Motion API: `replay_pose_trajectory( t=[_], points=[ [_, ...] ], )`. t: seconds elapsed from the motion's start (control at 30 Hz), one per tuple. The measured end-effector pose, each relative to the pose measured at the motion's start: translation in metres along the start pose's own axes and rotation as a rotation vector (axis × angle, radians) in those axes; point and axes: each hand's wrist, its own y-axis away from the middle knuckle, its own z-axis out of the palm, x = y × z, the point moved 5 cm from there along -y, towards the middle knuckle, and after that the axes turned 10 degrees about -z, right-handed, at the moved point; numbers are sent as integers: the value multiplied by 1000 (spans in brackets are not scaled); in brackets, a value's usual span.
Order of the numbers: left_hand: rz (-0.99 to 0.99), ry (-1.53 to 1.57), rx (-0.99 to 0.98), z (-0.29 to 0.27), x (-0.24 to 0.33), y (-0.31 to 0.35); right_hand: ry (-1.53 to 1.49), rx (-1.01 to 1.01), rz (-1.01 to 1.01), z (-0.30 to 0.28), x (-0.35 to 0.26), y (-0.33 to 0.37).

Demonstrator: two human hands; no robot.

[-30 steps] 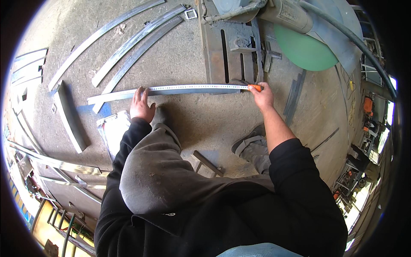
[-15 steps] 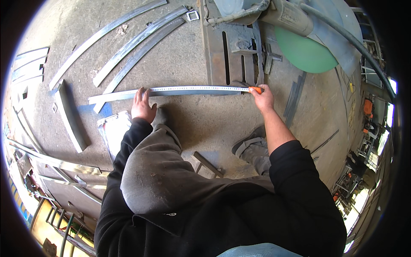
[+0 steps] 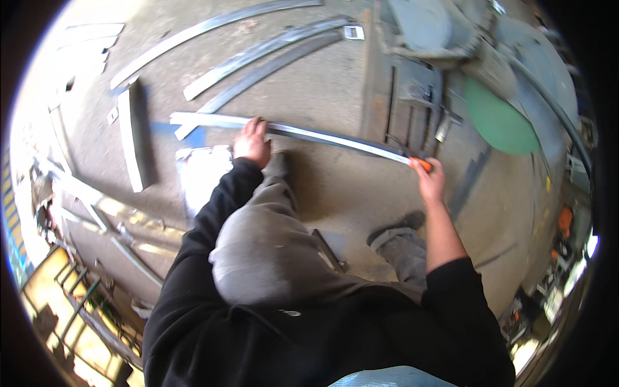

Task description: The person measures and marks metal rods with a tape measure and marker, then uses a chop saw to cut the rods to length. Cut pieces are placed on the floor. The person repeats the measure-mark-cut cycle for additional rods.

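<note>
My right hand (image 3: 431, 182) is closed around an orange tape measure (image 3: 420, 165) at the right end of a long metal bar (image 3: 209, 120). From it the white tape blade (image 3: 335, 139) runs out along the bar to my left hand (image 3: 253, 138). The fingers of that hand bend over the bar and cover the blade's far end; whether they pinch the tape itself is hidden. At its left part the bar crosses over another metal strip (image 3: 225, 100) lying on the floor.
A machine with a slotted metal base (image 3: 377, 90) and a round green part (image 3: 501, 119) stands at the upper right. More metal strips (image 3: 258, 55) and a short bar (image 3: 133, 138) lie leftward. White sheet-like material (image 3: 205, 174) rests beside my left forearm.
The whole view has turned and shifted, so the bar now slopes down to the right. Both hands keep their places along the bar and tape.
</note>
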Motion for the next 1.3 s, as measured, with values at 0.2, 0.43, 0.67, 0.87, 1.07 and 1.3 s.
replay_pose_trajectory(
  t=[0.2, 0.43, 0.67, 0.87, 1.07, 1.3],
  points=[
    [0, -106, 132, -13, -4, -8, -196, -76, 83, -1, -25, 20],
    [6, -70, 187, -33, 0, -6, -253, -121, 76, 11, -64, 27],
    [35, -60, 200, -47, 3, -4, -193, -230, -109, 54, -120, 33],
    [187, -148, 203, -54, 17, -3, -91, -318, -183, 85, -174, 38],
    [224, -215, 232, -58, 12, -12, -95, -421, -157, 137, -207, 37],
    [429, -320, 164, -61, 9, 9, -155, -572, -272, 160, -202, 50]
  ],
)
